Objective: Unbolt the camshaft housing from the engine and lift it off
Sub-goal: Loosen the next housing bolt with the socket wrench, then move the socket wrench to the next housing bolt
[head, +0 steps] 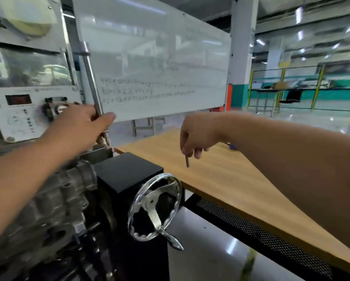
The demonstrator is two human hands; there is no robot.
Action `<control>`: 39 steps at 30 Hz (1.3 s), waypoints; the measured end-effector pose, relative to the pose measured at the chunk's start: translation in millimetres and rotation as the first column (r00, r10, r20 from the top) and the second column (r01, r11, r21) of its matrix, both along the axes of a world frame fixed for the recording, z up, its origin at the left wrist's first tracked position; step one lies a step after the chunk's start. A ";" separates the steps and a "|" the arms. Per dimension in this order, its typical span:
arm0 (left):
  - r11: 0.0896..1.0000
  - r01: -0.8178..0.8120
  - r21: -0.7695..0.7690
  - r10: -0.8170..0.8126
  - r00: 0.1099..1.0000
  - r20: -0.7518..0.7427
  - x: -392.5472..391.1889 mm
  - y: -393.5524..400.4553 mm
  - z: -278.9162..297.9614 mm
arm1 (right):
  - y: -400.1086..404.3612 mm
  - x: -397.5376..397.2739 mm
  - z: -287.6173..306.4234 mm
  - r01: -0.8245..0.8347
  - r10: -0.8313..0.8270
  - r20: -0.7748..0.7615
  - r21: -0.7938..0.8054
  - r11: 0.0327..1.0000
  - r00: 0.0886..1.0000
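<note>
Steel wrench handle point(91, 78) rises nearly upright from the far end of the engine point(54, 199), the left hand point(78, 122) clenched around its lower shaft. The right hand point(194, 136) pinches a freed bolt point(187, 161) above the wooden table's point(241, 185) near-left edge. The camshaft housing, blurred, seems to run lengthwise atop the engine, away from the camera. Best practice: keep the socket square on each bolt and park fasteners together.

Big workshop hall: a whiteboard point(149, 63) with faint writing up front, wooden tabletop point(241, 183) on the right, yellow railings point(320, 86) and teal lower walls behind, glossy floor reflecting ceiling lights.
</note>
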State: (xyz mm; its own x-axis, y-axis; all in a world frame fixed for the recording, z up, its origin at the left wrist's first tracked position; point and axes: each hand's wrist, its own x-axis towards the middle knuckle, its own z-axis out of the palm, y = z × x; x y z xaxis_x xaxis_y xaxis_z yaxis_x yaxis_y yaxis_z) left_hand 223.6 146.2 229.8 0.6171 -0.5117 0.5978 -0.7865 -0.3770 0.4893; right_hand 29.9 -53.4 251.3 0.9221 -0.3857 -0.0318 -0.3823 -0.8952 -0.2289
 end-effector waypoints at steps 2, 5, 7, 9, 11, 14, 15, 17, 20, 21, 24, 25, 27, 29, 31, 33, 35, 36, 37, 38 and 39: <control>0.995 0.104 0.006 -0.103 0.992 -0.076 -25.5 -39.2 -13.8 | -32.1 -37.4 -10.2 0.092 -0.095 -0.078 -0.044 0.995 0.992; 0.972 0.223 0.075 -0.210 0.966 -0.149 -65.5 -97.6 -45.7 | -75.6 -96.3 -33.5 0.223 -0.234 -0.149 -0.090 0.971 0.961; 0.947 0.297 0.123 -0.275 0.947 -0.169 -93.5 -131.1 -68.2 | -99.6 -132.9 -50.4 0.290 -0.309 -0.185 -0.120 0.949 0.933; 0.909 0.393 0.137 -0.362 0.910 -0.202 -123.9 -159.6 -89.9 | -119.4 -166.7 -68.8 0.353 -0.375 -0.213 -0.134 0.926 0.902; 0.871 0.475 0.128 -0.434 0.864 -0.254 -153.1 -182.1 -108.1 | -135.4 -193.6 -87.8 0.394 -0.417 -0.220 -0.143 0.908 0.882; 0.825 0.546 0.146 -0.484 0.816 -0.316 -187.4 -206.5 -127.7 | -152.6 -220.4 -113.1 0.436 -0.446 -0.229 -0.096 0.895 0.865; 0.809 0.564 0.165 -0.494 0.805 -0.328 -195.9 -212.5 -131.8 | -156.8 -226.2 -119.8 0.443 -0.450 -0.242 -0.084 0.892 0.860; 0.783 0.593 0.185 -0.511 0.784 -0.353 -210.1 -222.5 -138.2 | -164.2 -236.4 -131.5 0.447 -0.450 -0.267 -0.075 0.892 0.853; 0.771 0.608 0.188 -0.511 0.768 -0.386 -227.1 -233.8 -145.2 | -174.3 -248.7 -146.4 0.443 -0.443 -0.278 -0.068 0.894 0.852; 0.768 0.612 0.188 -0.510 0.762 -0.399 -232.3 -236.6 -147.4 | -176.8 -252.5 -149.8 0.445 -0.445 -0.272 -0.065 0.893 0.853; 0.752 0.626 0.206 -0.501 0.746 -0.438 -245.4 -241.8 -152.2 | -182.2 -261.7 -151.7 0.452 -0.463 -0.304 -0.110 0.885 0.832; 0.745 0.632 0.215 -0.498 0.741 -0.451 -249.1 -242.9 -154.0 | -183.0 -264.4 -150.3 0.453 -0.470 -0.330 -0.132 0.882 0.819; 0.731 0.645 0.221 -0.488 0.721 -0.492 -255.6 -244.7 -157.6 | -183.5 -268.9 -144.8 0.469 -0.487 -0.350 -0.142 0.872 0.800; 0.712 0.661 0.236 -0.475 0.701 -0.531 -262.9 -246.8 -160.7 | -184.1 -272.4 -136.4 0.505 -0.516 -0.300 -0.121 0.855 0.802; 0.682 0.688 0.249 -0.468 0.672 -0.574 -272.1 -249.9 -163.0 | -185.9 -273.9 -127.7 0.547 -0.555 -0.147 -0.092 0.832 0.819; 0.658 0.717 0.231 -0.457 0.624 -0.634 -283.3 -253.2 -163.8 | -186.2 -271.6 -121.0 0.610 -0.611 0.062 0.039 0.792 0.789; 0.638 0.736 0.225 -0.450 0.594 -0.667 -295.8 -255.9 -163.8 | -181.8 -265.1 -119.1 0.613 -0.666 0.168 0.281 0.739 0.727; 0.625 0.744 0.236 -0.451 0.591 -0.668 -302.7 -257.2 -163.8 | -178.4 -261.1 -120.1 0.581 -0.674 0.178 0.382 0.718 0.717; 0.613 0.749 0.251 -0.454 0.594 -0.664 -309.6 -258.2 -163.5 | -174.9 -256.5 -121.4 0.543 -0.674 0.187 0.458 0.703 0.715; 0.600 0.753 0.271 -0.457 0.601 -0.656 -316.4 -259.0 -162.9 | -172.2 -252.0 -123.4 0.506 -0.671 0.209 0.510 0.695 0.711; 0.589 0.753 0.293 -0.458 0.609 -0.647 -323.2 -260.0 -162.7 | -170.9 -247.9 -125.7 0.482 -0.671 0.241 0.532 0.696 0.702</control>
